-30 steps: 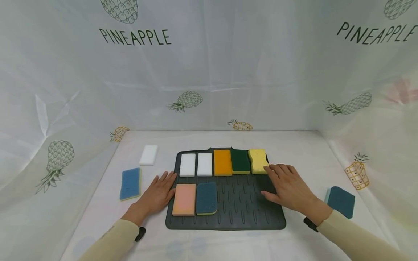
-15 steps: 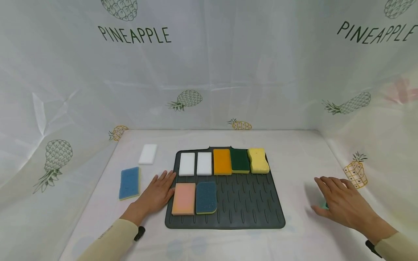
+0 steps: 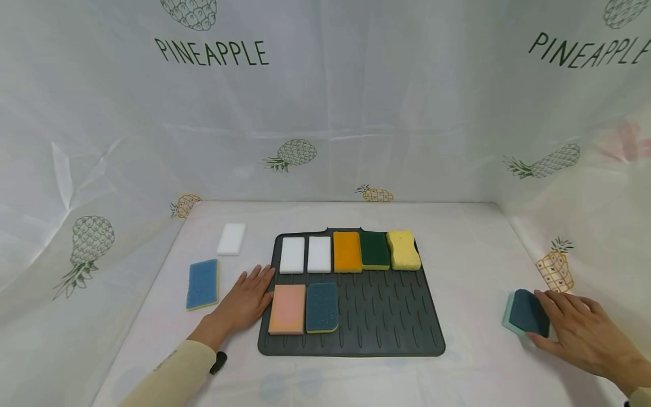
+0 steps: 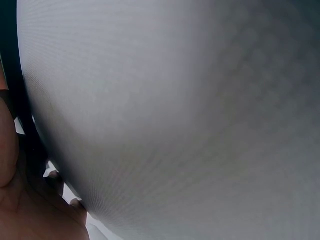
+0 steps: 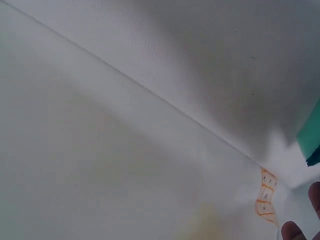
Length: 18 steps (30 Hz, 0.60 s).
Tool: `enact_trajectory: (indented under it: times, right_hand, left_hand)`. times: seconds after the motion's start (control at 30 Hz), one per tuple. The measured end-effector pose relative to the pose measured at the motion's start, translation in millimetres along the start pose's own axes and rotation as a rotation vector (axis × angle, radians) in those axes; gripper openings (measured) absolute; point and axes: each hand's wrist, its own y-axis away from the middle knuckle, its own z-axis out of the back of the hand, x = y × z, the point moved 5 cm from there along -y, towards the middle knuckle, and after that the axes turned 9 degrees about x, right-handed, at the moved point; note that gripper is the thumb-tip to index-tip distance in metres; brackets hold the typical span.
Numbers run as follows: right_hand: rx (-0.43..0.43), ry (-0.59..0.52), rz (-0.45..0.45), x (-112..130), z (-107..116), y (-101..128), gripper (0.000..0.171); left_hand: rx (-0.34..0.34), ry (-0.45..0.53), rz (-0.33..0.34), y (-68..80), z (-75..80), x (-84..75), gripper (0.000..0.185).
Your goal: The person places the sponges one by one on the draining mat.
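My left hand [image 3: 246,299] rests flat against the left edge of a dark grey ribbed mat [image 3: 391,339], with its fingers straight. Close by on the mat lie a pink sponge [image 3: 287,310] and a blue sponge [image 3: 321,308]. At the far right, my right hand [image 3: 580,330] is spread at a dark blue scouring sponge [image 3: 529,312] with a mint-green base. Its fingertips overlap the sponge's right side in the head view, the thumb at the near edge. In the right wrist view, the green side of this sponge [image 5: 311,135] shows just beyond the fingertips.
Along the mat's back row sit two white sponges [image 3: 292,255], an orange one [image 3: 347,252], a dark green one [image 3: 374,250] and a yellow one [image 3: 404,250]. Left of the mat lie a blue sponge [image 3: 203,284] and a white one [image 3: 231,239]. Pineapple-print sheeting [image 3: 407,113] walls the table.
My right hand has left the yellow sponge at the mat's back right and moved right and down to the dark blue sponge. The left hand stays at the mat's left edge.
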Motion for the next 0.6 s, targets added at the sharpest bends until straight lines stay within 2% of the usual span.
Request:
enact_trajectory:
  times: [0.13,0.2,0.33,0.4,0.47,0.6]
  right_hand:
    - [0.062,0.006,-0.028,-6.0,-5.3,1.5,0.098]
    - [0.124,-0.008,-0.049,-8.1,-8.3,0.3,0.101]
    - [0.201,-0.081,-0.098,-12.1,-10.5,-4.4,0.108]
    - [0.18,-0.119,-0.106,-13.2,-9.3,-7.1,0.11]
    - [0.101,-0.139,-0.087,-11.8,-6.3,-8.9,0.111]
    - [-0.059,-0.111,-0.028,-8.1,-1.0,-14.2,0.113]
  left_hand:
    - [-0.003,0.01,-0.006,0.2,1.9,-2.0,0.065]
    - [-0.003,0.012,-0.006,0.4,2.4,-2.6,0.065]
    - [-0.001,0.011,0.0,0.1,1.4,-2.1,0.065]
    - [0.0,0.008,0.0,-0.1,0.7,-1.7,0.065]
    - [0.002,0.003,0.001,-0.1,0.5,-1.5,0.065]
    - [0.002,-0.004,0.002,0.3,1.1,-1.6,0.065]
